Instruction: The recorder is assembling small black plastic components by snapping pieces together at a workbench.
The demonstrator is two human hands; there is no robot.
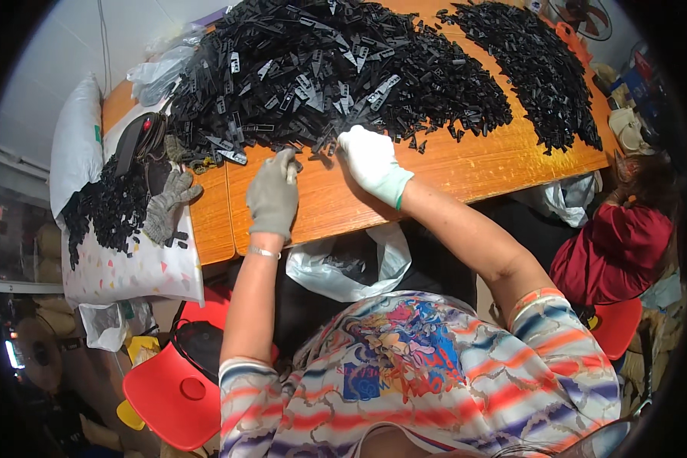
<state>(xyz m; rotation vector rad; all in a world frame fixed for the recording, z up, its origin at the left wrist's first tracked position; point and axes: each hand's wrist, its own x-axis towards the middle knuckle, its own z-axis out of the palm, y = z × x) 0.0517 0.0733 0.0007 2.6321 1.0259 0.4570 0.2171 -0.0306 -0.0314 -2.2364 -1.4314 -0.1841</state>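
Observation:
A big heap of small black plastic pieces [305, 69] covers the far part of the orange wooden table [313, 210]. My left hand [273, 195], in a grey glove, is at the heap's near edge with its fingers bent together. Whatever lies between those fingertips is too small to make out. To its right, my right hand [372, 162] wears a white glove with a pale green cuff. Its fingers are pinched at a small black plastic piece [328, 153] beside the heap. Some pieces in the pile have light grey or silvery faces.
A second black heap [527, 69] lies at the far right. On the left are a patterned cloth [141, 271], more black parts [111, 210] and a spare grey glove [168, 206]. A white plastic bag [320, 284] hangs below the table edge. A person in dark red [614, 248] sits at right.

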